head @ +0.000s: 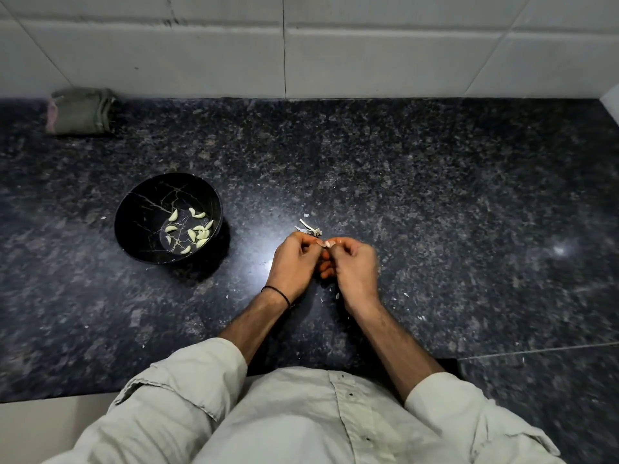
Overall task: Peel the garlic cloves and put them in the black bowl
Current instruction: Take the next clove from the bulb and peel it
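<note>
A black bowl with pale vein markings stands on the dark granite counter, left of centre. Several peeled garlic cloves lie in its bottom. To its right, my left hand and my right hand meet over the counter. Both pinch a small garlic clove between fingertips, and most of the clove is hidden by the fingers. A black band circles my left wrist.
Bits of garlic skin and a dry stem lie just beyond my hands, and small flakes are scattered near my wrists. A folded green cloth sits at the back left against the white tiled wall.
</note>
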